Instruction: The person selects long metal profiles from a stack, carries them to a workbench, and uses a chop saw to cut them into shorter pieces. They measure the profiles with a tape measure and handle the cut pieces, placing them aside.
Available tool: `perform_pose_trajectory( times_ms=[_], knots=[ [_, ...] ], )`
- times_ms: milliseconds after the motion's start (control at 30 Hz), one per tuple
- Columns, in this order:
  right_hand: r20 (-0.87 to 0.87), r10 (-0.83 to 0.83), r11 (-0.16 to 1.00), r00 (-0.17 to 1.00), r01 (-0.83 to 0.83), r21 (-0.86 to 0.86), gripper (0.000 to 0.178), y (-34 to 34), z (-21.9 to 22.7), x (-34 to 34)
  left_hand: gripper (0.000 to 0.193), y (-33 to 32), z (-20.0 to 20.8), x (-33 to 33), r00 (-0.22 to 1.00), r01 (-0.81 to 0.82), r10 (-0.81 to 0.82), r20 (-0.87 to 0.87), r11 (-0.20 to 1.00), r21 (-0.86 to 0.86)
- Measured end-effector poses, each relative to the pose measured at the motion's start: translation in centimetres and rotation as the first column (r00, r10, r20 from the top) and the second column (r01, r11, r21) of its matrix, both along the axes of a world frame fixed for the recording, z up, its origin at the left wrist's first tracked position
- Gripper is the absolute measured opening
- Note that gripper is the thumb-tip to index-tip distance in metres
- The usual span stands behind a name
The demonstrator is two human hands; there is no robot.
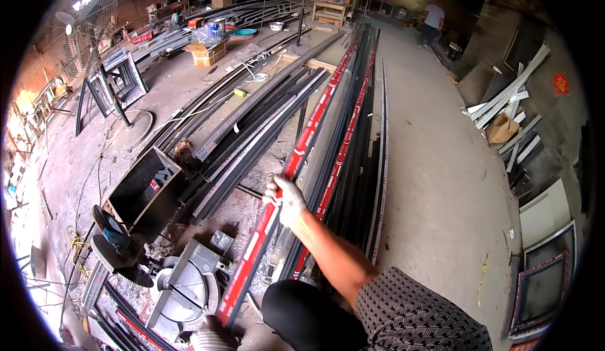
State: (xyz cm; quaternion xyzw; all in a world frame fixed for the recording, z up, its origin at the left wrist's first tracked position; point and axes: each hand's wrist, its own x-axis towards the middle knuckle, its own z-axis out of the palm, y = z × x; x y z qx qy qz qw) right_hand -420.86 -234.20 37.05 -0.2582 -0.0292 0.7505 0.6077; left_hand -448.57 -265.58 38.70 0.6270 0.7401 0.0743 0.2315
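Observation:
A long, dark metal profile [252,253] with red and white film along its face runs from the near edge into the distance. My right hand [287,201], in a pale work glove, is closed round it partway along. Low at the bottom edge, my left hand [211,336], also gloved, is closed at the profile's near end; its lower part is cut off by the frame. Just left of the profile sits a mitre saw [183,291], its round base and grey fence showing and its blue-handled head [112,230] tilted away to the left.
Stacked dark profiles [346,181] lie beside and beyond the held one. An open wooden box [154,193] stands behind the saw. A pedestal fan [129,124] is at left. Panels and frames [542,275] lean along the right wall. A person [433,20] stands far off on the concrete floor.

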Motion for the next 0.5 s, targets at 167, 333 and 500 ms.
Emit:
perform_pose_trajectory(
  times_ms=[167, 333, 500],
  knots=[
    [0.025, 0.031, 0.999, 0.999, -0.031, -0.01, 0.02, -2.9, -10.4, 1.7, 0.031, -1.6, -4.1, 1.1, 0.988, 0.028, -0.043, -0.147, 0.994, -0.102],
    [0.057, -0.023, 0.964, 0.998, 0.037, -0.265, 0.021, -3.0, -16.5, 0.5, 0.035, -0.3, -5.4, -0.7, 0.993, 0.001, -0.036, -0.115, 0.957, -0.289],
    [0.036, 0.16, 0.983, 0.986, -0.156, -0.093, 0.023, -2.5, -18.7, 0.1, 0.032, -0.3, -6.8, -1.4, 0.983, -0.006, -0.051, -0.179, 0.953, -0.302]
  ],
)
